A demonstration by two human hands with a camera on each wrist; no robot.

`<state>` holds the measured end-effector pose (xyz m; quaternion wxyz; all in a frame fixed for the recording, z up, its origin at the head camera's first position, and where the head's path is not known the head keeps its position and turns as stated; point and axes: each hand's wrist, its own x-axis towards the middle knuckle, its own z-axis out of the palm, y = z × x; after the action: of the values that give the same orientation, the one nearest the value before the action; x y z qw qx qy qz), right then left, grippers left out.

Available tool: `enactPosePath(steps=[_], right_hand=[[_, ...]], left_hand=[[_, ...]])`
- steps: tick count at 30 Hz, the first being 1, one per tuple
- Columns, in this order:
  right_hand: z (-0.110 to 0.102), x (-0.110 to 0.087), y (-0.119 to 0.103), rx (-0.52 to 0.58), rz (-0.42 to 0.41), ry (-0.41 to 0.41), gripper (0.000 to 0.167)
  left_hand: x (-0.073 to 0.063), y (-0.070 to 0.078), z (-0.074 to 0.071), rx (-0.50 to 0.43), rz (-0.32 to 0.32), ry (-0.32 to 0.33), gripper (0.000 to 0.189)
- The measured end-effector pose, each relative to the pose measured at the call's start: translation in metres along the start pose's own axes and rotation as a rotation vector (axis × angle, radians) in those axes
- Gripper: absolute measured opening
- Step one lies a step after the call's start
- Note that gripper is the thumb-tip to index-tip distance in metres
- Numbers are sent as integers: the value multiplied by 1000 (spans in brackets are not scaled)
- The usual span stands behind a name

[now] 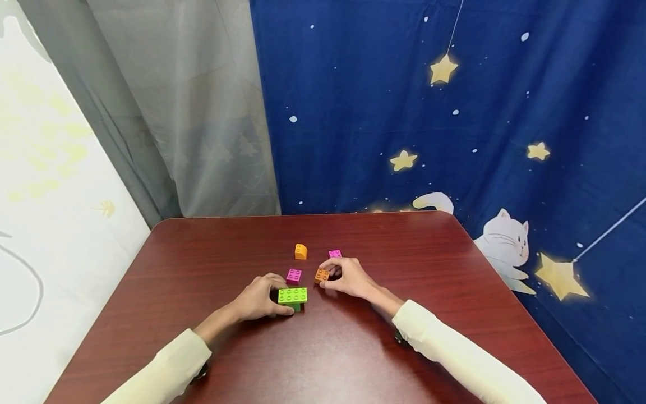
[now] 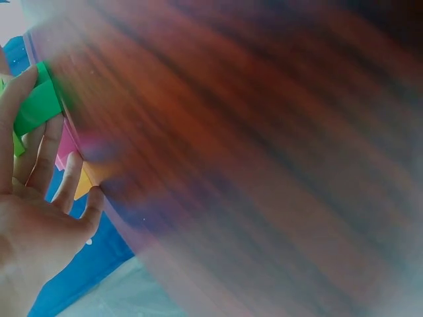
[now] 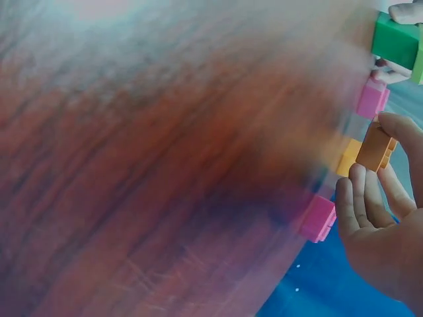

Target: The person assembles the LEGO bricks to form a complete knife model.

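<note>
My left hand (image 1: 254, 299) grips a pair of joined toy bricks, thumb at the near side and fingers at the far side. The upper one is a long lime green brick (image 1: 292, 295) with studs up; a darker green brick (image 2: 38, 109) sits under it. To the right, my right hand (image 1: 353, 278) pinches an orange four-stud brick (image 1: 321, 275) between thumb and fingers. In the right wrist view the orange brick (image 3: 375, 146) is tilted, raised off the tabletop. A magenta brick (image 1: 294, 275) lies just beyond the green pair.
Farther back on the dark red wooden table (image 1: 227, 241) stands a yellow-orange brick (image 1: 300, 252) with a rounded side. A second pink brick (image 1: 335, 254) lies right behind my right hand's fingers. Grey and blue star-printed curtains (image 1: 353, 112) hang behind the table.
</note>
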<state>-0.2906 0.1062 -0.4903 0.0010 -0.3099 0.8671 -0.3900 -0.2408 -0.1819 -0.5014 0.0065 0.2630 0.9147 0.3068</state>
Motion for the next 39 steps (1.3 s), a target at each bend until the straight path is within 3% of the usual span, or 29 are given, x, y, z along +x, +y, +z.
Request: enactPosePath(steps=[9,19,30,39], right_hand=[[-4,3,-16,-76,-42,-9,36],[1,1,-31,-32,-81,-40,36],[10,1,-45,-89,-117,-67,38],[17,3,-53,-3,-130,-115,41]], left_hand=[[-1,0,-3,5,-8,-2,38],[-2,0,0,1,2,-7,35],[-1,-2,1,8,6,-16,39],[2,0,-2,15,8,-21,36]])
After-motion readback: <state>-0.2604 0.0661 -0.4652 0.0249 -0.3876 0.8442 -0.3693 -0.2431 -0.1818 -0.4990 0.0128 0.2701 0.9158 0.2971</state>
